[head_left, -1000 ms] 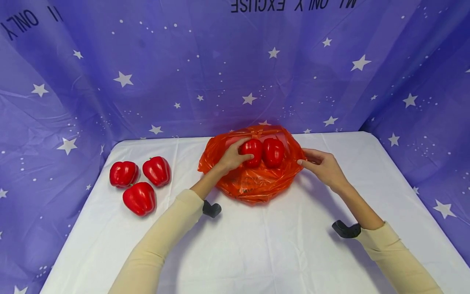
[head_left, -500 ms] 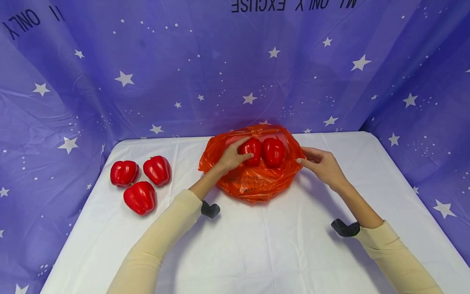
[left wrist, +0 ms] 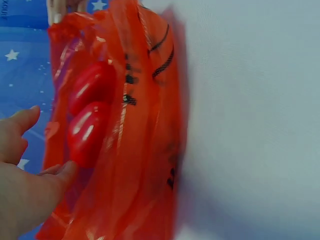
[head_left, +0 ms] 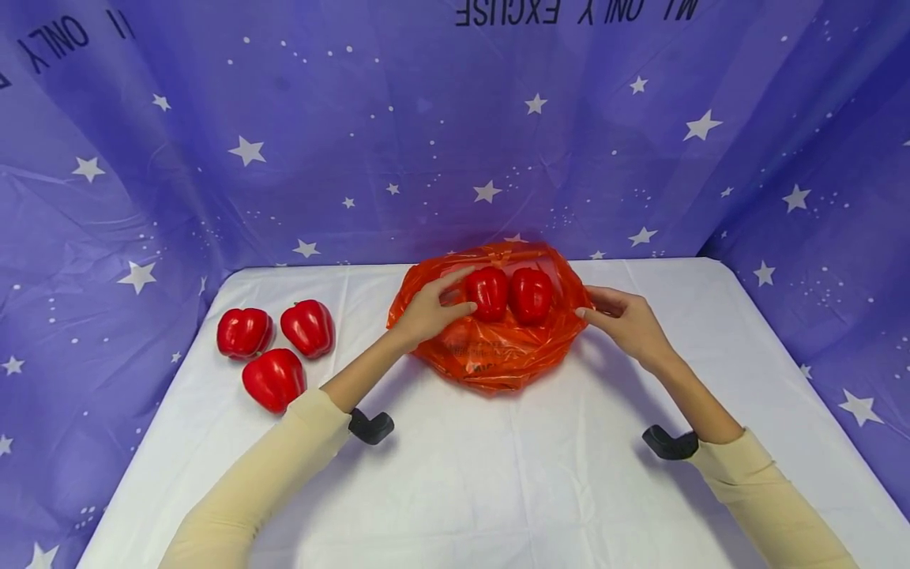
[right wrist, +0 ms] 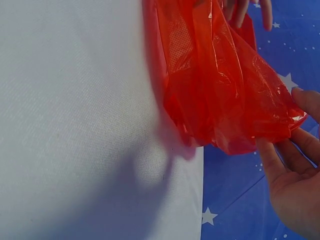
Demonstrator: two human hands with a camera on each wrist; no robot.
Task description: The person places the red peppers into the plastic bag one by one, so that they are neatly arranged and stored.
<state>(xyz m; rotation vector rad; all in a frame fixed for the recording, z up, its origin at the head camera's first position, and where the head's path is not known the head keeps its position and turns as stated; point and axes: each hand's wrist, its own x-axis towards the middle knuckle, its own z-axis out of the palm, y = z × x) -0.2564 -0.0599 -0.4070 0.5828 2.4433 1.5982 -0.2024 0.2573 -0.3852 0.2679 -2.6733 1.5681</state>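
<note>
Three red peppers (head_left: pixel 273 381) lie on the white table (head_left: pixel 498 474). The right hand (head_left: pixel 629 322) pinches the rim of the orange bag (head_left: pixel 522 356) — best held steady, mouth wide — while the left hand (head_left: pixel 428 310), fingers spread and loose, should clear two bagged peppers (head_left: pixel 487 295) without snagging plastic.

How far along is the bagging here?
Done: two red peppers sit side by side in the orange bag. In hand: the right hand pinches the bag's right edge; the left hand is open beside the left bagged pepper. Probably remaining: three loose peppers on the white table.
</note>
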